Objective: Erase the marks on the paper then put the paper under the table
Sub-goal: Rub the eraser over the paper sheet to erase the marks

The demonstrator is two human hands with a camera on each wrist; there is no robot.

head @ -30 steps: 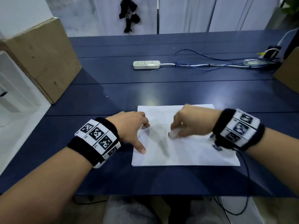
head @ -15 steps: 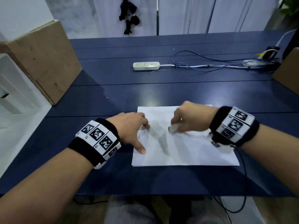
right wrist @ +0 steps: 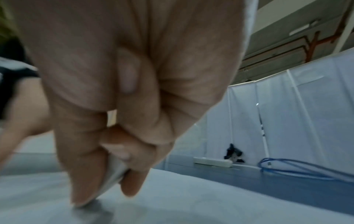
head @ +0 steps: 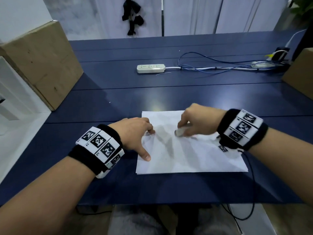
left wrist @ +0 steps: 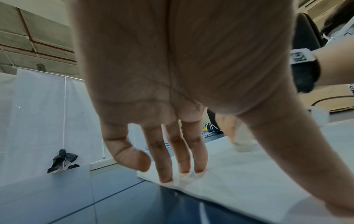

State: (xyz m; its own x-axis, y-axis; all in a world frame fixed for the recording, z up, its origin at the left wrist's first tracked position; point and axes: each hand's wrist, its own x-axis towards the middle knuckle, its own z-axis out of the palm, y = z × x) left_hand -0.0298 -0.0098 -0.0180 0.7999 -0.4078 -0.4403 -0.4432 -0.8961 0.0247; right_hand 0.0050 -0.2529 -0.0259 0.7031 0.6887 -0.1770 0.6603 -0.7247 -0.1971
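A white sheet of paper (head: 194,155) lies flat on the dark blue table (head: 118,102), near its front edge. My left hand (head: 135,134) presses on the paper's left part with straight fingertips (left wrist: 166,180) and the thumb spread. My right hand (head: 194,122) pinches a small white eraser (head: 179,132) between thumb and fingers, and the eraser (right wrist: 113,178) touches the paper (right wrist: 191,201) near its middle. I can make out no clear marks on the sheet, only shadows.
A cardboard box (head: 40,65) stands at the table's left edge, another box (head: 299,73) at the right. A white power strip (head: 150,68) and blue cables (head: 220,65) lie at the back. A black cord (head: 252,184) hangs from my right wrist.
My right hand with the eraser has shifted slightly away from me across the paper and back. The left hand has stayed pressed in place.
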